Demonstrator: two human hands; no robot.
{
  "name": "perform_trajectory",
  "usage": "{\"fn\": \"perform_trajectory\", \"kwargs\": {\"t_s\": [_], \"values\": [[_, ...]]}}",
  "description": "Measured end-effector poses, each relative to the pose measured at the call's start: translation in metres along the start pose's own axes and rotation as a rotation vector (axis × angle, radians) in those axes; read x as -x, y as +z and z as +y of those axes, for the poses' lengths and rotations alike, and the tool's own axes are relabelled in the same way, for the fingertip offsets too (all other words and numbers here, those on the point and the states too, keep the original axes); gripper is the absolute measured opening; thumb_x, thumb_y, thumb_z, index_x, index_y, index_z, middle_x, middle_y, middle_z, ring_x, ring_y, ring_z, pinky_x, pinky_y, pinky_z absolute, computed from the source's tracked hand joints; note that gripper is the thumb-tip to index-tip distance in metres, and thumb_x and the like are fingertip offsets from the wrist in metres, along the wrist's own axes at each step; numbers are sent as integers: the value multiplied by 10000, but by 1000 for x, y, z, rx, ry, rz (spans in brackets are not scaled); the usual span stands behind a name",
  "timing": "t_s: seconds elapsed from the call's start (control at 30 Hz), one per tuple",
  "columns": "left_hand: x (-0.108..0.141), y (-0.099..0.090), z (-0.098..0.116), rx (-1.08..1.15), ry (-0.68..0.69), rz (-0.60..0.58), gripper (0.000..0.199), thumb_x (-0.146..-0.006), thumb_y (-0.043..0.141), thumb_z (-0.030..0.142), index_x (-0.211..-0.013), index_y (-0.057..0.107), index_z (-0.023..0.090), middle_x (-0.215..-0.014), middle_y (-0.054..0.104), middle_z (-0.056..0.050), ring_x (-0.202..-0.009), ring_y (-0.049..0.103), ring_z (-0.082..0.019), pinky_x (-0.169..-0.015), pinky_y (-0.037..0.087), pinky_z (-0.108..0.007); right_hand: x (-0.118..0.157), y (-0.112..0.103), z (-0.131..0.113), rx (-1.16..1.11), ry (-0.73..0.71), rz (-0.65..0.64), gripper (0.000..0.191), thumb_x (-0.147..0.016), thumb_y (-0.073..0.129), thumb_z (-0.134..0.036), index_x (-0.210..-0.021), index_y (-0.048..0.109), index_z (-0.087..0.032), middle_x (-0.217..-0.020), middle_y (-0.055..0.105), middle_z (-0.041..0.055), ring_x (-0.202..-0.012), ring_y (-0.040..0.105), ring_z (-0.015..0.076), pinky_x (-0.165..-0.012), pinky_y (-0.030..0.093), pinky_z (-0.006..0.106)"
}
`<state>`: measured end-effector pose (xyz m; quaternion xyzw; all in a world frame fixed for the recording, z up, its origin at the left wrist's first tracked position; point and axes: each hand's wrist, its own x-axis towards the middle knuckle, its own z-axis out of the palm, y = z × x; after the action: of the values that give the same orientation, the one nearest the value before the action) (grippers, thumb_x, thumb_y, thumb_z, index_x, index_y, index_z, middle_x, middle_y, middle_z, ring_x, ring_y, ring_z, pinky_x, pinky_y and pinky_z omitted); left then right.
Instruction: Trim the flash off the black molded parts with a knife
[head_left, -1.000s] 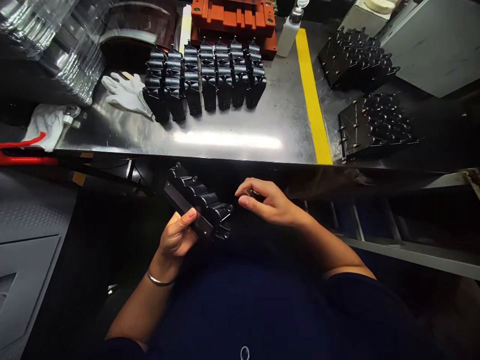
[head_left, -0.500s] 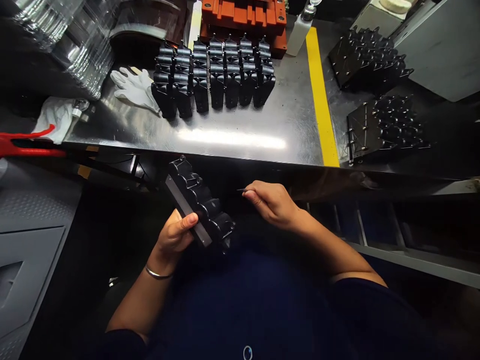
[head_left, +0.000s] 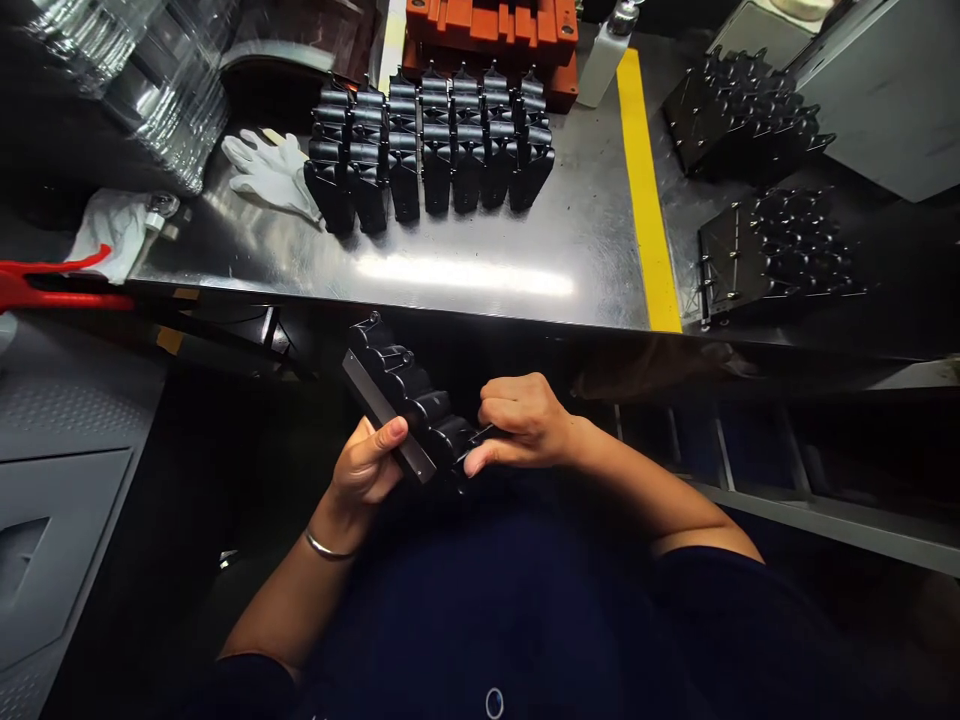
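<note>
A black ribbed plastic part (head_left: pixel 421 400) with a flat grey side is tilted in front of the bench edge. My left hand (head_left: pixel 371 462) grips its lower left side, thumb on the flat face. At the part's lower right end is my right hand (head_left: pixel 521 425), fingers curled round a thin dark tool (head_left: pixel 481 435) whose tip is near or against that end. Contact there is too dark to tell. On the steel bench (head_left: pixel 450 255) several similar black parts (head_left: pixel 431 150) stand in a row.
Behind the row sits an orange block (head_left: pixel 491 35), with a white bottle (head_left: pixel 606 55) beside it. White gloves (head_left: pixel 270 175) lie left. Past the yellow strip (head_left: pixel 649 190) are two groups of black parts (head_left: pixel 742 120). Red handles (head_left: pixel 52 285) stick in at left.
My right hand has moved left and down to the part's lower end, bringing the thin tool with it. My left hand and the part have shifted slightly right.
</note>
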<state>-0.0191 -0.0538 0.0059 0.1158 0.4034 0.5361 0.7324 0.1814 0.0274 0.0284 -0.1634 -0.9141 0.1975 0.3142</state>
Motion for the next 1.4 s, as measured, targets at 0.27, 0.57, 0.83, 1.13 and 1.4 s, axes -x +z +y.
{"fn": "perform_trajectory", "kwargs": {"t_s": [0.27, 0.57, 0.83, 1.13, 1.4], "values": [[-1, 10, -2, 146, -9, 119, 166, -701, 813, 218, -819, 716, 151, -723, 736, -23, -684, 727, -200, -830, 608, -377, 0, 2, 1, 141, 87, 86, 546, -949, 422, -625, -648, 526, -181, -588, 411, -20, -542, 358, 106, -525, 244, 262], [0, 29, 3, 377, -154, 337, 254, -931, 494, 78, -791, 692, 155, -693, 729, 2, -632, 706, -101, -705, 603, -200, -1, 1, 4, 259, 170, 70, 561, -993, 358, -580, -631, 517, -182, -589, 440, -5, -559, 374, 115, -520, 229, 276], [12, 41, 16, 498, -343, 438, 449, -1011, 312, 102, -715, 647, 133, -613, 711, -19, -535, 692, -81, -580, 594, -148, -8, -18, 17, 95, 167, 5, 418, -1034, 360, -380, -755, 598, -181, -628, 549, 8, -565, 479, 109, -541, 317, 254], [12, 48, 18, 533, -409, 464, 423, -1026, 311, 142, -763, 643, 119, -573, 692, -17, -485, 676, -81, -502, 578, -132, -17, -33, 25, 156, 52, -82, 427, -976, 502, -456, -670, 634, -189, -535, 514, -14, -492, 463, 92, -486, 286, 262], [12, 41, 13, 556, -438, 459, 338, -1010, 351, 151, -873, 656, 99, -642, 720, -42, -546, 705, -108, -569, 609, -175, -19, -40, 31, -45, 21, -234, 399, -982, 515, -382, -639, 574, -186, -536, 510, -19, -479, 443, 81, -492, 295, 250]]}}
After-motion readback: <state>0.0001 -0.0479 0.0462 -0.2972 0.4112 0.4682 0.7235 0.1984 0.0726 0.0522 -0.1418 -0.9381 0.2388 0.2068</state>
